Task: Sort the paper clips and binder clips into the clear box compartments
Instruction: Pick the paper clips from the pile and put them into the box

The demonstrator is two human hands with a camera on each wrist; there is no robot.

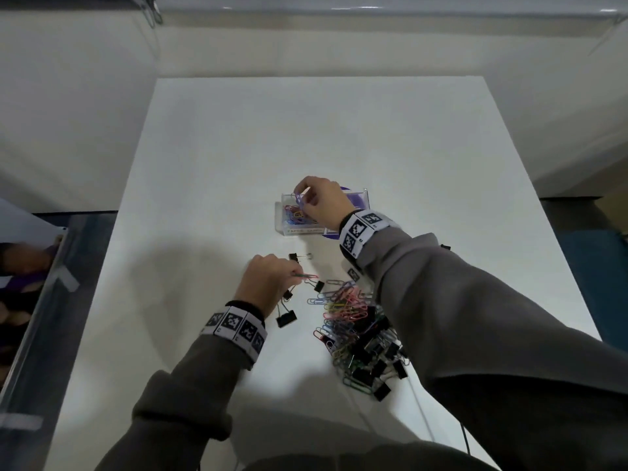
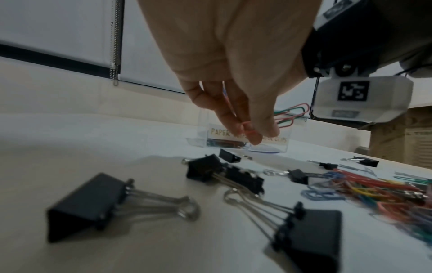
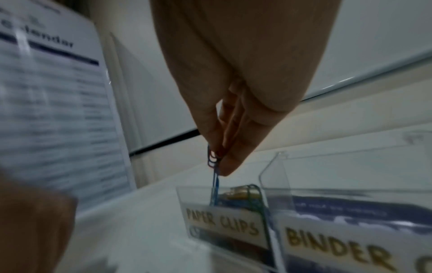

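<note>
The clear box (image 1: 361, 196) stands mid-table with two labelled compartments, PAPER CLIPS (image 3: 222, 221) on the left and BINDER CLIPS (image 3: 336, 245) on the right. Coloured paper clips lie in the left compartment (image 1: 295, 214). My right hand (image 1: 317, 198) hovers over that compartment and pinches a few blue and purple paper clips (image 3: 214, 166) that hang down into it. My left hand (image 1: 268, 283) is lower, near the table, and pinches red and green paper clips (image 2: 290, 115). A mixed pile of paper clips and black binder clips (image 1: 353, 328) lies under my right forearm.
Loose black binder clips (image 2: 93, 205) lie around my left hand, one more (image 1: 294, 257) just in front of the box. The white table (image 1: 238, 158) ends at the left beside a glass-edged surface with papers (image 1: 30, 253). A printed sheet (image 3: 51, 103) shows in the right wrist view.
</note>
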